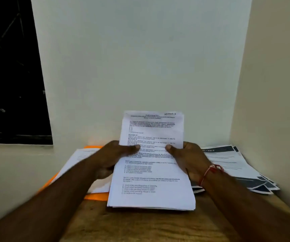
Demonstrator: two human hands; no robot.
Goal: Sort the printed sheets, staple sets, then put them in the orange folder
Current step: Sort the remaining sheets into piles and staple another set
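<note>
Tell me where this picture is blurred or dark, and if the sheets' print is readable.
Head view: left forearm smeared by motion; print on the sheets soft, mostly unreadable; window nearly black; wide lens bends the wall edges; light dim.

The counter (140, 224) is hemmed in by a back wall (140, 67) close behind, a side wall (271, 84) on the right and a pale ledge (9, 172) on the left. An orange folder (95, 196) with white sheets (81, 158) on it takes the left part. A fan of dark-printed sheets (228, 163) fills the right part up to the side wall. Between them, the left hand (112, 154) and right hand (188, 158) grip a tilted stack of sheets (151, 172) that blocks the middle. Bare wood lies open along the near edge, and there is free room above the stack.
</note>
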